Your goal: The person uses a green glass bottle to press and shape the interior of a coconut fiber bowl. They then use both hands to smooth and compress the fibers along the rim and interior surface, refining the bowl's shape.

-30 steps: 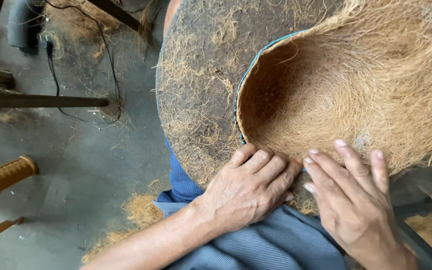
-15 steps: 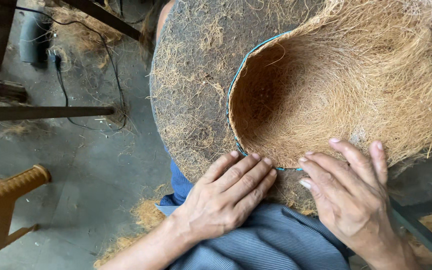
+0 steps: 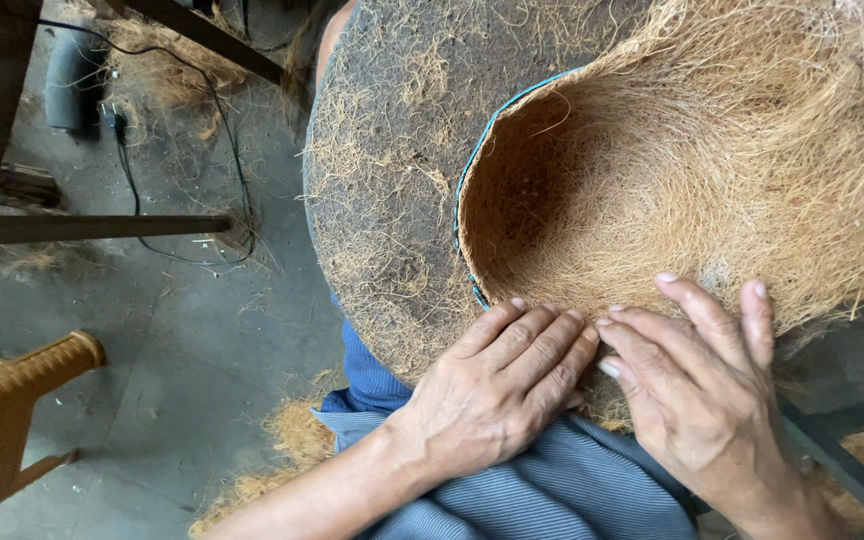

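Head view, hands: both hands lie palm down at the near rim of a coir bowl (image 3: 652, 200), side by side, their fingertips almost meeting.
Left hand (image 3: 497, 395): flat and unclenched, fingers (image 3: 542, 345) close together and stretched forward and to the right; it presses on the fibre at the rim and grips nothing.
Right hand (image 3: 697, 390): also flat, fingers (image 3: 687, 310) a little spread, pointing forward and to the left; their tips rest on the loose fibre of the bowl's near wall, with nothing gripped.
Bowl: a deep hollow of golden-brown fibre, lying directly ahead of both sets of fingertips, its opening facing up and toward the wearer. A thin teal edge (image 3: 472, 180) runs along its left rim, ahead of the left fingers. Its shaggy wall spreads widest to the right, beyond the right fingers.
Nearer hand: both touch the rim; the right reaches slightly further up the wall.
Bench: a round grey slab (image 3: 392, 150) strewn with stray fibres, carrying the bowl, ahead and left of the left fingers.
Lap: blue striped cloth (image 3: 552, 490) under the wrists.
Floor: grey concrete, left of the left arm, with a tan stool (image 3: 12, 390), a black cable (image 3: 132, 170) and scattered fibre (image 3: 297, 435).
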